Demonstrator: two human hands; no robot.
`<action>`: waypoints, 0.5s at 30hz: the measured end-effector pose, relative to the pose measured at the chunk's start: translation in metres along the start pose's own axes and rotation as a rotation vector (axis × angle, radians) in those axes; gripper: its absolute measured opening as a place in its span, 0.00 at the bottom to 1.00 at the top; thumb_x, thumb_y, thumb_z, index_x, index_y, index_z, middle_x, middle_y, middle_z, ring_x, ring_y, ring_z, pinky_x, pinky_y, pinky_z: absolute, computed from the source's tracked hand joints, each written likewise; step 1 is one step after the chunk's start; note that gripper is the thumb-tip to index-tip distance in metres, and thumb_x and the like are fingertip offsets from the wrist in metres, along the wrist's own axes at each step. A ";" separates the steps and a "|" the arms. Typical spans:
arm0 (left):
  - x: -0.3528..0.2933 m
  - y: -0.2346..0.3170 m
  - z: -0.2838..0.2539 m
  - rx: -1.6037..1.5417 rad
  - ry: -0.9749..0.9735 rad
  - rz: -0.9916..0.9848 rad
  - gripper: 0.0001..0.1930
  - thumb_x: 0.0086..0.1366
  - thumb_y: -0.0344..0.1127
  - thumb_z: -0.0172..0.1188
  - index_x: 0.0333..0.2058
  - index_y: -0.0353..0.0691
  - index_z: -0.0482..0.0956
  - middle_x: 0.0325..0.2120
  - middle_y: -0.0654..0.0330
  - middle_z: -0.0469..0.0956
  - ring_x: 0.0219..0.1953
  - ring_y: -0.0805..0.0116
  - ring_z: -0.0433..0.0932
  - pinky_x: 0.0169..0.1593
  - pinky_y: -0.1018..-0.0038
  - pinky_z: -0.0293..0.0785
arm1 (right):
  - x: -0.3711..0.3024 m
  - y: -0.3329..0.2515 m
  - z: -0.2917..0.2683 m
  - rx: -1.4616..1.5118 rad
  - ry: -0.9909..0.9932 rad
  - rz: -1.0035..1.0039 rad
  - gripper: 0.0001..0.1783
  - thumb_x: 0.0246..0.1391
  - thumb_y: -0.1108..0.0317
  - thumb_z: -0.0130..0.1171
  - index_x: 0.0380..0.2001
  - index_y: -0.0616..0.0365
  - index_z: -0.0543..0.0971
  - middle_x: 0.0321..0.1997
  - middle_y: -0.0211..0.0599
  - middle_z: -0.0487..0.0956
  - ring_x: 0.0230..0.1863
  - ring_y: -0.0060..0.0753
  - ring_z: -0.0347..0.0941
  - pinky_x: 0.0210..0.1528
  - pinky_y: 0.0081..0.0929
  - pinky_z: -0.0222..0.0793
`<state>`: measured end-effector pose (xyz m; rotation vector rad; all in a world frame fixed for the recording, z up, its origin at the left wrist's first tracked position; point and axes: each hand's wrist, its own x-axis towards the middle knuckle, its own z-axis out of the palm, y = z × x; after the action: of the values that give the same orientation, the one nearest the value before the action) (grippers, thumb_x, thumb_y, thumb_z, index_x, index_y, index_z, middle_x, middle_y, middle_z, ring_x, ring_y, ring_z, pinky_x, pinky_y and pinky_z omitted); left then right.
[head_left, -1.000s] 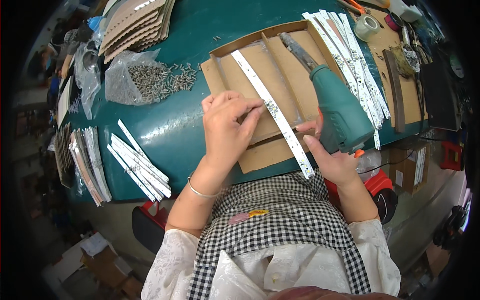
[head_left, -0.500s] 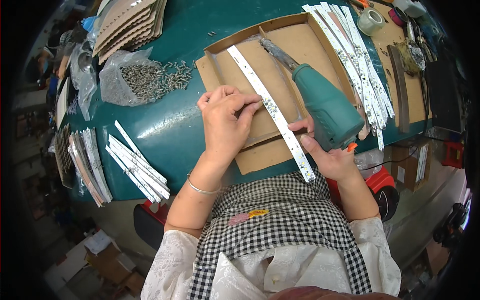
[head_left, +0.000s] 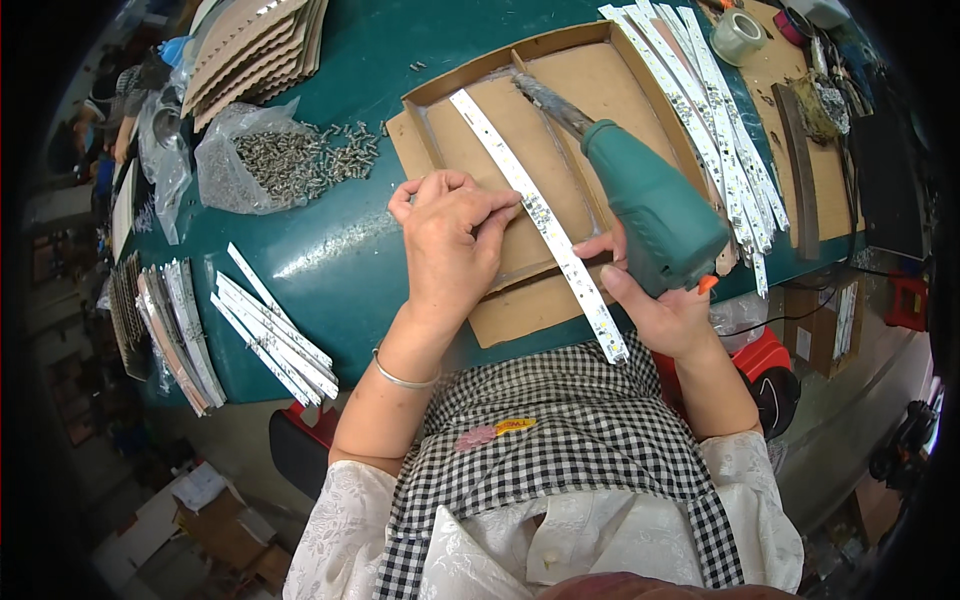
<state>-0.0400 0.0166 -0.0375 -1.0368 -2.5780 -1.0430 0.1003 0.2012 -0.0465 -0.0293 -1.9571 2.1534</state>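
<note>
A long white LED strip board (head_left: 497,152) slants over the cardboard tray, its lower end near my apron. Thumb and finger of my left hand (head_left: 447,235) are pinched together at the board's left edge. Whatever small thing they may hold is hidden. Around the board's lower part, thumb and index finger of my right hand (head_left: 662,305) are closed at its right edge. Lying across that same hand is a green hand tool (head_left: 655,205) with a worn metal rod and an orange part at its rear. My other right fingers are hidden beneath it.
The shallow cardboard tray (head_left: 428,135) has dividers. More LED boards lie in a pile (head_left: 735,185) on the right and a bundle (head_left: 275,335) at left. Small metal parts (head_left: 290,165) spill from a plastic bag. Corrugated cardboard sheets (head_left: 255,50) are stacked far left.
Almost nothing moves. The whole view shifts slightly, and both hands keep their places at the LED board.
</note>
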 end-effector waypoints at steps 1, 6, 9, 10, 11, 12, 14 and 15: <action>-0.001 0.000 0.000 -0.010 0.010 -0.008 0.07 0.51 0.27 0.72 0.31 0.44 0.88 0.23 0.66 0.77 0.35 0.69 0.78 0.51 0.67 0.63 | -0.001 -0.001 0.000 -0.019 0.004 -0.007 0.24 0.59 0.83 0.58 0.58 0.66 0.67 0.41 0.38 0.75 0.46 0.34 0.78 0.42 0.26 0.78; -0.003 -0.002 0.002 -0.054 0.063 -0.024 0.06 0.51 0.28 0.73 0.30 0.43 0.88 0.23 0.66 0.77 0.35 0.69 0.77 0.52 0.67 0.63 | -0.023 -0.036 -0.013 0.077 0.179 0.059 0.34 0.50 0.82 0.64 0.61 0.70 0.65 0.53 0.51 0.75 0.33 0.30 0.74 0.26 0.23 0.75; -0.003 -0.002 0.001 -0.049 0.042 -0.025 0.06 0.51 0.28 0.73 0.29 0.43 0.87 0.23 0.65 0.77 0.34 0.69 0.77 0.52 0.66 0.63 | -0.035 -0.052 -0.023 0.108 0.206 0.109 0.37 0.48 0.79 0.67 0.61 0.72 0.64 0.56 0.55 0.72 0.28 0.29 0.72 0.21 0.22 0.73; -0.003 -0.002 0.001 -0.053 0.044 -0.026 0.06 0.51 0.28 0.72 0.29 0.42 0.87 0.23 0.65 0.77 0.34 0.69 0.77 0.52 0.66 0.63 | -0.039 -0.053 -0.028 0.093 0.196 0.124 0.38 0.48 0.78 0.67 0.62 0.73 0.63 0.57 0.56 0.72 0.27 0.28 0.71 0.19 0.22 0.72; -0.004 -0.003 0.002 -0.058 0.047 -0.028 0.06 0.51 0.28 0.72 0.29 0.42 0.87 0.23 0.65 0.77 0.34 0.69 0.77 0.52 0.66 0.63 | -0.042 -0.054 -0.031 0.089 0.163 0.133 0.37 0.48 0.81 0.66 0.61 0.72 0.64 0.56 0.56 0.73 0.28 0.29 0.73 0.21 0.22 0.74; -0.004 -0.003 0.002 -0.062 0.049 -0.030 0.06 0.51 0.28 0.72 0.29 0.42 0.87 0.23 0.65 0.77 0.34 0.68 0.77 0.52 0.65 0.63 | -0.043 -0.055 -0.033 0.085 0.130 0.142 0.35 0.48 0.83 0.64 0.61 0.72 0.65 0.56 0.55 0.75 0.30 0.30 0.75 0.24 0.22 0.75; -0.004 -0.004 0.004 -0.085 0.060 -0.033 0.05 0.51 0.28 0.72 0.28 0.43 0.86 0.22 0.65 0.77 0.34 0.68 0.76 0.53 0.61 0.60 | -0.047 -0.054 -0.036 0.081 0.095 0.170 0.34 0.49 0.85 0.63 0.61 0.71 0.66 0.55 0.55 0.76 0.31 0.31 0.77 0.27 0.22 0.76; -0.005 -0.005 0.005 -0.097 0.065 -0.034 0.05 0.51 0.29 0.72 0.27 0.43 0.86 0.22 0.65 0.77 0.34 0.68 0.75 0.54 0.59 0.58 | -0.048 -0.053 -0.038 0.081 0.087 0.191 0.34 0.49 0.85 0.63 0.60 0.71 0.66 0.55 0.55 0.76 0.31 0.30 0.77 0.27 0.22 0.76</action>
<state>-0.0389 0.0148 -0.0454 -0.9662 -2.5245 -1.2008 0.1620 0.2334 -0.0051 -0.3026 -1.8854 2.3043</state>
